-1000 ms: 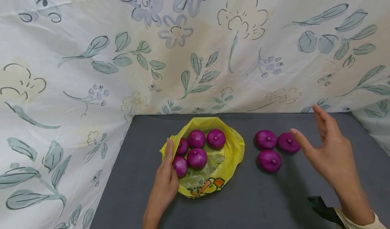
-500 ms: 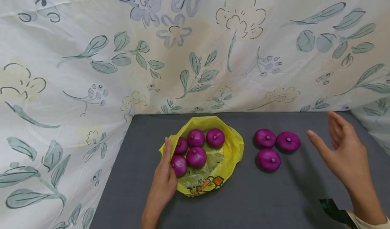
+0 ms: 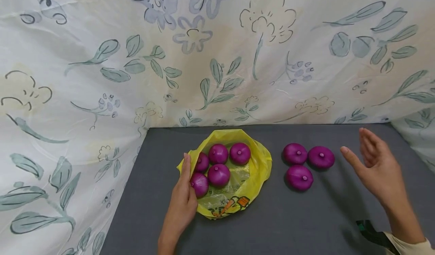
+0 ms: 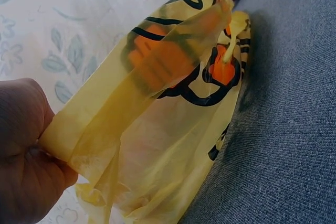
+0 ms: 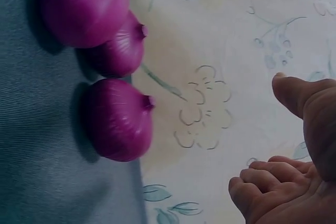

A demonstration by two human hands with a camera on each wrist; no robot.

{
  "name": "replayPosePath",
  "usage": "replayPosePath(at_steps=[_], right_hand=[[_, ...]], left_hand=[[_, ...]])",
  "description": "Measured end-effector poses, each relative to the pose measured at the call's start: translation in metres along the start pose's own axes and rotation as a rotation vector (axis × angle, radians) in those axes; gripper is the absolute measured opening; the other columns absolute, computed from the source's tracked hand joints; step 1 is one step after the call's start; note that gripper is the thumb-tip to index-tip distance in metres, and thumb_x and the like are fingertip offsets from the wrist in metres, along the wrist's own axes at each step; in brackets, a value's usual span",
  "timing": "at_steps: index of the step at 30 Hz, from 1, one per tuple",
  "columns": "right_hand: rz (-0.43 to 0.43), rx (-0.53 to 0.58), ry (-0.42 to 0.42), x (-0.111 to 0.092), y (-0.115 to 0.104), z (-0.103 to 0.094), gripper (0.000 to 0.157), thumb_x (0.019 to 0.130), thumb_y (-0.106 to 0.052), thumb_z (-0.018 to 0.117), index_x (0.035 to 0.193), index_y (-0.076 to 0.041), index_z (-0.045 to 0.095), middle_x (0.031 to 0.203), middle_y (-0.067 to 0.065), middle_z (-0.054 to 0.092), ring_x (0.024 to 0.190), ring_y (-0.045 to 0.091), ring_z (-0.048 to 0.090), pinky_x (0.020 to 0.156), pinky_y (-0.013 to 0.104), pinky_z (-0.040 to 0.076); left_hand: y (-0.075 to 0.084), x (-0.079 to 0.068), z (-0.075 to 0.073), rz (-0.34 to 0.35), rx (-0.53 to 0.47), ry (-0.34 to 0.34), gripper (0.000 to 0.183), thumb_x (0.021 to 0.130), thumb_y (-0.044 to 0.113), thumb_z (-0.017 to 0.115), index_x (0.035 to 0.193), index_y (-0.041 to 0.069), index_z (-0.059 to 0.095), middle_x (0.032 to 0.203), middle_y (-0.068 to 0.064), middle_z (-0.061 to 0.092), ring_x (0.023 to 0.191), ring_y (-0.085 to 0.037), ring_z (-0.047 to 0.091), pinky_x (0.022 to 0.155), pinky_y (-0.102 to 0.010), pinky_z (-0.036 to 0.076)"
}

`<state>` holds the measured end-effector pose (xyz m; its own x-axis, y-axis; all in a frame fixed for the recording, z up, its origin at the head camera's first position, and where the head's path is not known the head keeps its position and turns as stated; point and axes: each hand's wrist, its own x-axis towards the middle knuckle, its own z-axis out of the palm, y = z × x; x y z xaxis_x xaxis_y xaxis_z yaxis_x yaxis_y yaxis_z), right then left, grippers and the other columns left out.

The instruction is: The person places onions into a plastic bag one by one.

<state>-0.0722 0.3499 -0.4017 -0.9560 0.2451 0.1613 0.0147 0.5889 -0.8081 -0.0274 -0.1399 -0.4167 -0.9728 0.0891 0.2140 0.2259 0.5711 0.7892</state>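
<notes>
A yellow plastic bag [image 3: 261, 164] stands with its mouth spread wide, and several purple onions [image 3: 219, 175] lie inside, mostly toward its left and back. My left hand [image 3: 181, 202] pinches the bag's left rim; in the left wrist view the thumb and fingers [image 4: 37, 166] grip the thin plastic edge. Three more onions sit in a close cluster right of the bag: a back one [image 3: 295, 154], a front one [image 3: 299, 177] and a right one [image 3: 321, 157]. My right hand [image 3: 380, 168] hovers right of them, thumb and fingers spread apart, holding nothing.
A dark grey cloth [image 3: 272, 225] covers the table. White floral fabric [image 3: 204, 77] hangs behind it and along both sides. A black strap [image 3: 374, 234] is at the right wrist, beside a cream sleeve [image 3: 408, 245].
My right hand has moved right, away from the three onions, then drifted slightly back left. The left hand keeps its hold on the bag's rim, and the onions stay put.
</notes>
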Motion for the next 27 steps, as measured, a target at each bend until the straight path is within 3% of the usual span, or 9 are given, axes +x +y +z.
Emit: replayPosePath(at_steps=[7,9,11,14,18,22,27], right_hand=[[0.015,0.008,-0.095,0.004,0.019,0.010,0.090,0.103,-0.037,0.070,0.171,-0.035,0.011,0.176,-0.002,0.014,0.159,0.014,0.020,0.105,-0.001,0.023],[0.029,-0.019,-0.119,0.005,0.022,0.014,0.092,0.103,-0.041,0.069,0.171,-0.034,0.008,0.176,0.000,0.012,0.160,0.020,0.017,0.115,0.008,0.021],[0.029,-0.040,-0.147,0.006,0.025,0.017,0.093,0.103,-0.043,0.068,0.172,-0.031,0.007,0.176,0.004,0.012,0.160,0.028,0.016,0.124,0.027,0.022],[0.011,-0.084,-0.189,0.007,0.028,0.022,0.095,0.102,-0.046,0.068,0.172,-0.028,0.006,0.175,0.010,0.014,0.157,0.041,0.019,0.121,0.055,0.022],[-0.011,-0.139,-0.222,0.009,0.032,0.027,0.098,0.101,-0.048,0.071,0.172,-0.024,0.009,0.173,0.018,0.017,0.153,0.051,0.026,0.118,0.058,0.025],[-0.021,-0.172,-0.246,0.012,0.035,0.032,0.102,0.099,-0.048,0.073,0.172,-0.018,0.010,0.170,0.027,0.019,0.147,0.059,0.032,0.111,0.070,0.030],[-0.018,-0.195,-0.282,0.015,0.040,0.036,0.105,0.098,-0.048,0.075,0.172,-0.015,0.009,0.168,0.033,0.021,0.143,0.063,0.035,0.105,0.076,0.034]], left_hand=[[0.000,0.000,0.000,-0.004,-0.004,0.001,0.093,0.098,-0.019,0.039,0.172,0.026,0.005,0.178,0.006,0.009,0.162,-0.021,0.015,0.121,-0.010,0.011],[0.000,0.001,0.000,-0.002,-0.002,0.001,0.094,0.097,-0.019,0.039,0.172,0.025,0.005,0.178,0.005,0.010,0.162,-0.022,0.015,0.121,-0.010,0.011],[0.000,0.001,0.001,0.002,0.001,0.002,0.094,0.096,-0.020,0.039,0.172,0.025,0.006,0.178,0.005,0.010,0.162,-0.022,0.015,0.121,-0.010,0.012],[0.000,0.001,0.001,0.004,-0.003,0.003,0.094,0.096,-0.020,0.039,0.172,0.024,0.006,0.178,0.004,0.011,0.162,-0.022,0.015,0.120,-0.010,0.012],[0.001,0.001,0.001,0.011,-0.007,0.006,0.093,0.096,-0.020,0.039,0.172,0.024,0.007,0.178,0.004,0.011,0.162,-0.023,0.015,0.121,-0.011,0.012],[0.000,0.002,0.000,0.010,-0.005,0.011,0.093,0.097,-0.020,0.039,0.172,0.024,0.007,0.178,0.004,0.011,0.162,-0.023,0.016,0.120,-0.010,0.012],[0.000,0.002,0.000,0.001,-0.014,0.010,0.094,0.096,-0.020,0.038,0.172,0.025,0.006,0.178,0.004,0.011,0.161,-0.023,0.016,0.119,-0.009,0.014]])
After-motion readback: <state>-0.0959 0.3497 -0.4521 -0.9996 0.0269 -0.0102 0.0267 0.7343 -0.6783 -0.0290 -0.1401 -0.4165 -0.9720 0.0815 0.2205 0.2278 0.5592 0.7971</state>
